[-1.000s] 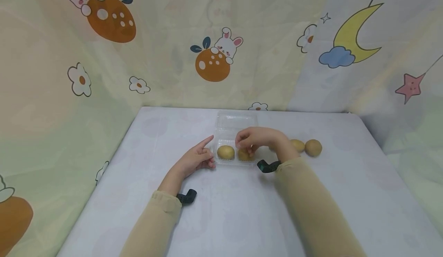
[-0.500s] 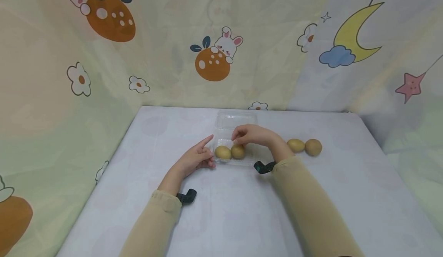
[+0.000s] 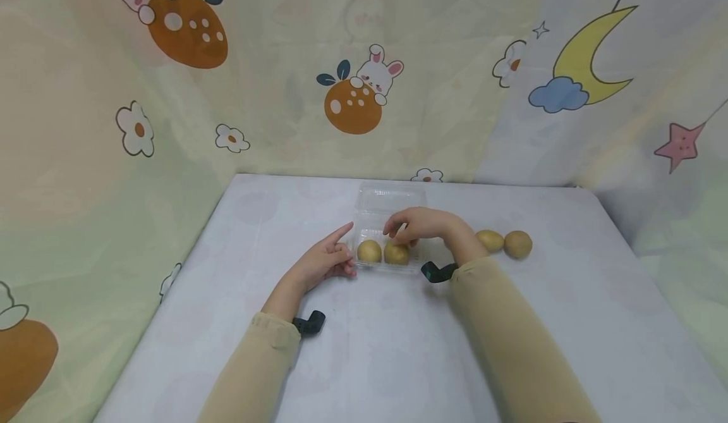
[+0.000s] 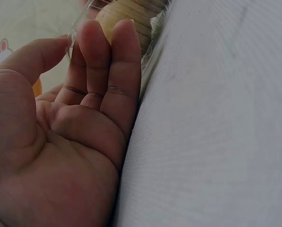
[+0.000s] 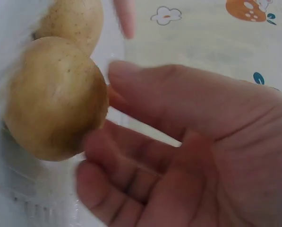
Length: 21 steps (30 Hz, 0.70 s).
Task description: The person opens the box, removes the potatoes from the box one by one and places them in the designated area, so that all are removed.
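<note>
Two yellow-brown potatoes, a left potato (image 3: 369, 251) and a right potato (image 3: 396, 253), sit side by side in a clear plastic clamshell box (image 3: 391, 196) with its lid laid back. My right hand (image 3: 422, 224) is over the box. Its loosely bent fingers lie against the right potato in the right wrist view, with the thumb beside it and not wrapped round it. My left hand (image 3: 321, 263) rests at the box's left side, index finger extended. In the left wrist view its fingers (image 4: 124, 71) reach the box wall, with a potato (image 4: 126, 21) behind.
Two more potatoes lie on the white-covered table (image 3: 364, 360) right of the box: a yellow oval one (image 3: 490, 241), partly behind the right wrist, and a browner round one (image 3: 518, 245). A printed cloth (image 3: 273, 62) hangs behind the table.
The right potato went left against the left potato, then slightly back right, and looks turned. My right hand moved left, then a little right, loosening around it. The left hand stays put.
</note>
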Available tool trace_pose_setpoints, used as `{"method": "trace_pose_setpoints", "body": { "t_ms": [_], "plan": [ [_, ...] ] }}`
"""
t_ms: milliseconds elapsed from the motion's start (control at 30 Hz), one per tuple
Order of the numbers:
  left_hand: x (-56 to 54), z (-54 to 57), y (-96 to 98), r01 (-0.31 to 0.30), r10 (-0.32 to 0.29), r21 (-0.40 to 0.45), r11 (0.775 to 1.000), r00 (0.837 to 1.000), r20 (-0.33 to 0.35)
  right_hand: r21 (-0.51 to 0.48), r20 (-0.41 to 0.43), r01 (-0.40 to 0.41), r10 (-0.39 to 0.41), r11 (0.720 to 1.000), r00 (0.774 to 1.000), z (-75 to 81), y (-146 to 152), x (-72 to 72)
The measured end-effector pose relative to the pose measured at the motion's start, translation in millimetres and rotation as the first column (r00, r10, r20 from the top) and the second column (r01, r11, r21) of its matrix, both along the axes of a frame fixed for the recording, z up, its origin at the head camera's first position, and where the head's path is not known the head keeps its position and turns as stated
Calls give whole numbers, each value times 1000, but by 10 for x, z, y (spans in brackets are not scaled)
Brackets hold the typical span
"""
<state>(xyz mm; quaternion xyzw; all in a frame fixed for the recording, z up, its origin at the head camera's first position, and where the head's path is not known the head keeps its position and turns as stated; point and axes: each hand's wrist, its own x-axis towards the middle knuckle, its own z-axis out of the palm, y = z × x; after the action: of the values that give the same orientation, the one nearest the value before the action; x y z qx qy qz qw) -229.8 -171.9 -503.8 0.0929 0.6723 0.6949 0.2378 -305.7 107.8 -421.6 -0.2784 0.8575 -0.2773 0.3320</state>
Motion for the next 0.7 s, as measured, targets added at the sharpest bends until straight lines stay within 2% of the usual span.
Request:
{"method": "trace_pose_setpoints", "body": {
  "t_ms": [133,200,433,600,700],
  "plan": [
    [-3,-14,6,-6,6,-1,1000,1000,5,81,85,-18,11,997,996,38,0,15],
    [-2,-21,7,-6,6,-1,1000,1000,1,101,102,-38,28,994,994,40,-3,5],
    [5,-11,11,0,0,0,1000,1000,-3,117,102,-84,73,990,992,29,-8,-62],
    [0,-1,9,0,0,3,1000,1000,8,167,81,-98,85,981,993,43,-24,-69],
    [-5,2,16,-2,2,2,1000,1000,20,180,97,-113,97,977,991,51,-34,-67]
  ]
}}
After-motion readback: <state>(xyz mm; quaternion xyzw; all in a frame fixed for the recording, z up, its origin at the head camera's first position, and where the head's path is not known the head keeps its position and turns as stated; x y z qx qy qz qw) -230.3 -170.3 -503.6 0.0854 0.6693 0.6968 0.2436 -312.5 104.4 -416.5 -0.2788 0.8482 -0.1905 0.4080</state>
